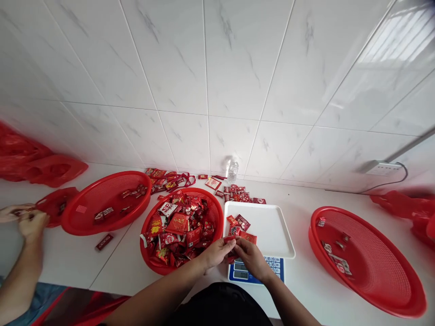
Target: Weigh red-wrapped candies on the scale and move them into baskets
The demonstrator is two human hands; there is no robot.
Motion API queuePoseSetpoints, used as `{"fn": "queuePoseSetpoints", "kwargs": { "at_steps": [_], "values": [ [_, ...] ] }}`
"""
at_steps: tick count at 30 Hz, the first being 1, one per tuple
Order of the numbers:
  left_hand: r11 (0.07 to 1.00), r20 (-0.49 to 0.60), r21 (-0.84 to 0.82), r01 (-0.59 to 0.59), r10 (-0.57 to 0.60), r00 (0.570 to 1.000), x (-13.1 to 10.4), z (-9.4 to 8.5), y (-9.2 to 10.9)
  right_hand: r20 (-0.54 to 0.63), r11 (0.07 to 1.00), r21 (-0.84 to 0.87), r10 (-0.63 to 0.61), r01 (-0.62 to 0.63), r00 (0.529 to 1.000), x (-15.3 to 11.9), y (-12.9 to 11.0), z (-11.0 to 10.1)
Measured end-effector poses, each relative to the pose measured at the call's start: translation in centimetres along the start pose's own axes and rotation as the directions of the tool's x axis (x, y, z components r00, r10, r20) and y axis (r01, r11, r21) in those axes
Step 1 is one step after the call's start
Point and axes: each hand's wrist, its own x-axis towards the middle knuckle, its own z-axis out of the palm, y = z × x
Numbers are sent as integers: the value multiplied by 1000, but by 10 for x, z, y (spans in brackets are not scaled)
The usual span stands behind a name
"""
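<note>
My left hand [217, 254] and my right hand [252, 258] meet above the front left corner of a white scale tray [272, 226]. Fingers of both are closed on small red packets [231, 259], partly hidden by the fingers. Several red packets [243, 222] lie on the left part of the tray. Below the tray shows the scale's blue keypad and display [242, 274]. Just left of my hands stands a round red basket [217, 213] heaped with red and white packets [178, 222].
Shallow red baskets [76, 208] [384, 271] with a few packets stand left and right. Along the wall lie more packets [238, 194] and a clear bottle [233, 171]. Another person's hands [32, 222] work at far left near red bags [56, 170]. A socket strip [384, 168] is right.
</note>
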Motion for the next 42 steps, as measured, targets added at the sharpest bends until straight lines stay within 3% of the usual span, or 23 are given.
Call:
{"fn": "queuePoseSetpoints", "kwargs": {
  "at_steps": [1,3,5,7,10,13,16,18,23,28,31,36,42],
  "values": [
    [998,0,-60,14,-14,1000,1,0,0,6,998,67,0,0,1000,0,-5,-2],
    [984,-35,-177,16,-22,999,2,-3,0,-148,993,114,32,-15,988,5,-12,-14],
    [965,-108,-262,10,-39,993,2,-10,1,-379,995,96,71,-37,923,13,-12,-34],
    [952,-175,-305,19,-75,982,1,-19,1,-470,997,-9,68,-81,880,19,-5,-50],
    [956,-229,-294,21,-92,969,-3,-29,-1,-343,938,-307,52,-164,938,19,18,-51],
    [966,-241,-258,19,-84,967,-7,-33,-5,-231,793,-573,87,-208,969,12,45,-29],
    [966,-240,-257,28,-92,967,-12,-33,-9,-239,689,-678,123,-256,963,7,64,-12],
    [965,-247,-258,36,-102,964,-14,-32,-10,-257,682,-680,124,-270,958,7,69,-10],
    [969,-212,-233,78,-129,969,-15,-27,-10,-380,816,-480,137,-322,915,5,68,-24],
    [967,-172,-221,125,-165,971,-15,-21,-12,-439,961,-130,165,-244,883,-9,45,-30],
    [963,-106,-234,135,-164,981,-15,-16,-14,-308,976,61,218,-209,926,-14,19,-18],
    [970,52,-208,123,-115,992,-16,-8,-13,-116,988,127,104,-89,988,-15,-18,14],
    [949,-18,-267,167,-178,984,-26,-17,-10,146,886,441,87,-144,985,-8,-14,12]
  ]
}}
